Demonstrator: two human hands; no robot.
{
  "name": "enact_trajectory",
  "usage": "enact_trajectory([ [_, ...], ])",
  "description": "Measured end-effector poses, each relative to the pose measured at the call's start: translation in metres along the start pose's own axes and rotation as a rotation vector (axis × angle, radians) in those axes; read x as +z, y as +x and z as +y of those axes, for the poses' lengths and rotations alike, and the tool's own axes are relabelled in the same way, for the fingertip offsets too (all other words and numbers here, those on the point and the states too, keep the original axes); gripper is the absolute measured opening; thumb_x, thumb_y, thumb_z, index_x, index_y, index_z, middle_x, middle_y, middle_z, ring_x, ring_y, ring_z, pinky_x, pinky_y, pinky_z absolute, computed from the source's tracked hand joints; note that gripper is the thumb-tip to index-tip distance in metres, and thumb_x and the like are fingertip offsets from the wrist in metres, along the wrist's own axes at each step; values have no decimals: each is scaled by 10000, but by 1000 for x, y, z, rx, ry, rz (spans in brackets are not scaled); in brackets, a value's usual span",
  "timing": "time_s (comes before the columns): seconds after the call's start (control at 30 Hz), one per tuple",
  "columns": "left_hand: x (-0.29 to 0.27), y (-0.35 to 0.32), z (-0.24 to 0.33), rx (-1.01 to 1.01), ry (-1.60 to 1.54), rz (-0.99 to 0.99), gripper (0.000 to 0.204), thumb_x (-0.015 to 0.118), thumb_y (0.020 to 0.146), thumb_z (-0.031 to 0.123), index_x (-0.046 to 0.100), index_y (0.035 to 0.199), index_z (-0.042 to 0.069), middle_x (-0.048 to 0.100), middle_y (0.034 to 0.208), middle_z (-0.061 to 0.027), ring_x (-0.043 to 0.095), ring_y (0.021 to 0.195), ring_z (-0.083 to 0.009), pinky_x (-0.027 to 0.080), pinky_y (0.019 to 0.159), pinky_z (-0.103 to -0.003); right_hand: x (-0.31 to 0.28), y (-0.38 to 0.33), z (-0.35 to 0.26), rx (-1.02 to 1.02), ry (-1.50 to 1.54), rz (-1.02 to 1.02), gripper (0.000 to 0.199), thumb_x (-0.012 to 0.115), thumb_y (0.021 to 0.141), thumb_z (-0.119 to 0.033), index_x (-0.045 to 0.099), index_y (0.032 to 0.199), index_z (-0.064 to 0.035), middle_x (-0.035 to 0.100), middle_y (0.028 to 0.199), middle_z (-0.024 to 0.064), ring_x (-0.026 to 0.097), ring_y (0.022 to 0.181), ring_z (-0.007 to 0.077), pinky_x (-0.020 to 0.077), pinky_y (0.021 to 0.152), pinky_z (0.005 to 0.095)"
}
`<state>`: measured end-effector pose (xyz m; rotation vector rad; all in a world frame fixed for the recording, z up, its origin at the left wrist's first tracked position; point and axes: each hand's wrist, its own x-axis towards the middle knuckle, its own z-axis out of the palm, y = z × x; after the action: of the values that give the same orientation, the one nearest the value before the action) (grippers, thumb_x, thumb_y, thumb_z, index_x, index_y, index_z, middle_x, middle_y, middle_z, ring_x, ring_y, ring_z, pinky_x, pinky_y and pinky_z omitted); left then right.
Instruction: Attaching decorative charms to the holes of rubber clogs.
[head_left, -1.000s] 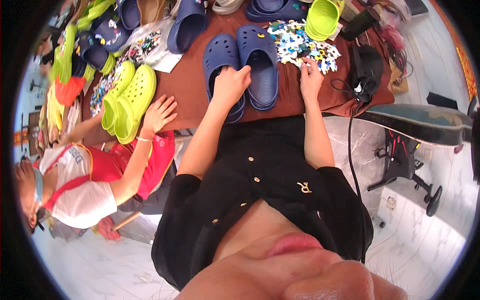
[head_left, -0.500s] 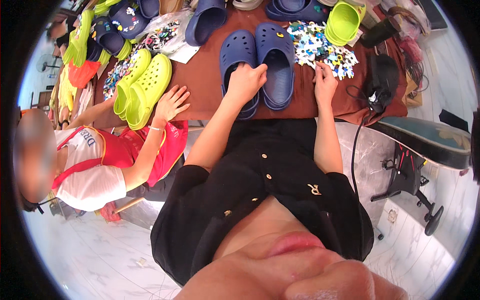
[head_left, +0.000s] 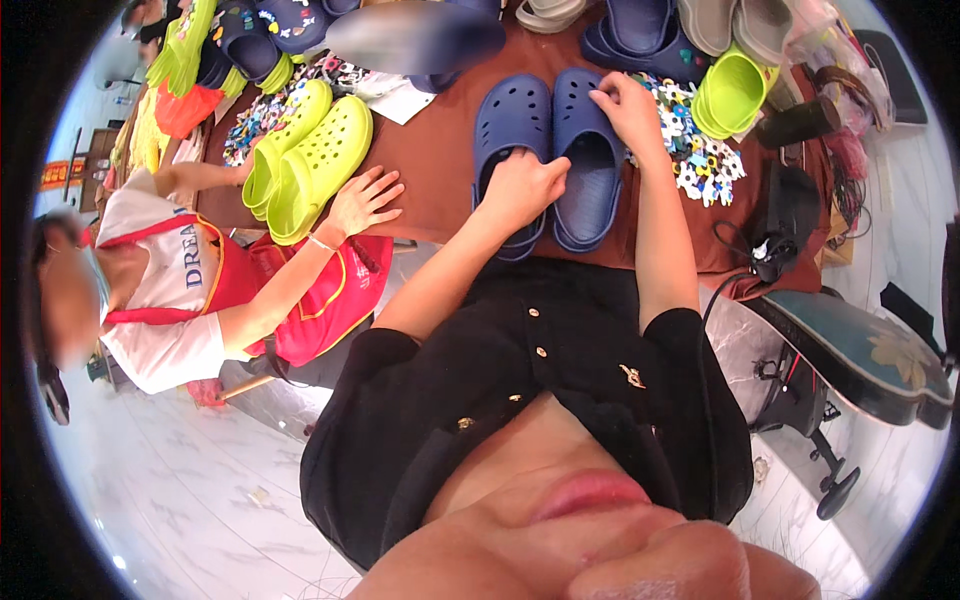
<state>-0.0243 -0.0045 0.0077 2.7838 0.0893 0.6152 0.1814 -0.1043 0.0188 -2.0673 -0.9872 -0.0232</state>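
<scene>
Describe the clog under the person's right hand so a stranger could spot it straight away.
On the brown table, find the pair of navy blue clogs nearest the person's body. The right clog lies beside a heap of small colourful charms, with the right hand pinching its toe end. Unlike the left clog, its opening is uncovered.

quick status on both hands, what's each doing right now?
Left hand: curled, gripping the heel end of the left navy clog.
Right hand: fingers pinched at the toe of the right navy clog; anything held between them cannot be told.
</scene>
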Motion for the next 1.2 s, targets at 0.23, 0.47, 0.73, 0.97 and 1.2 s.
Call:
enact_trajectory([
  [0.23, -12, -4, -11, -48, -63, -27, 85, 650, 823, 225, 631, 855, 148, 561, 601, -152, 598, 580, -357, 484, 491, -467, -19, -36, 37, 134, 83, 194, 159, 666, 887, -119, 663, 996, -4, 702, 882, 160, 680, 807, 241, 510, 740, 349],
  [0.47, 3, -10, -7, 6, -178, -39, 136, 656, 797, 259, 595, 825, 141, 529, 549, -139, 568, 512, -350, 427, 460, -485, -25, -90, 80, 121, -98, 384, 191, 622, 929, -124, 655, 1026, 36, 674, 978, 176, 624, 889, 324, 493, 829, 406],
  [0.73, 4, -10, 6, -55, -63, 37, 143, 650, 769, 237, 651, 843, 116, 578, 660, -173, 622, 687, -368, 494, 543, -472, -15, -79, 63, -8, -168, 437, 146, 635, 918, -84, 664, 1004, 31, 628, 964, 168, 600, 871, 318, 497, 741, 412],
  [0.97, 6, -4, -7, 36, -49, 60, 138, 640, 800, 232, 606, 829, 101, 555, 638, -160, 597, 637, -365, 468, 508, -466, -12, -76, 66, 23, -105, 479, 139, 633, 914, -84, 662, 997, 24, 609, 954, 158, 610, 832, 294, 511, 736, 390],
  [1.2, 9, -5, -7, 37, -31, 57, 129, 621, 820, 244, 628, 845, 117, 582, 673, -162, 617, 688, -370, 499, 549, -476, -12, -78, 65, -3, -105, 538, 196, 611, 956, -157, 666, 1005, 24, 624, 973, 166, 623, 849, 298, 514, 758, 393],
])
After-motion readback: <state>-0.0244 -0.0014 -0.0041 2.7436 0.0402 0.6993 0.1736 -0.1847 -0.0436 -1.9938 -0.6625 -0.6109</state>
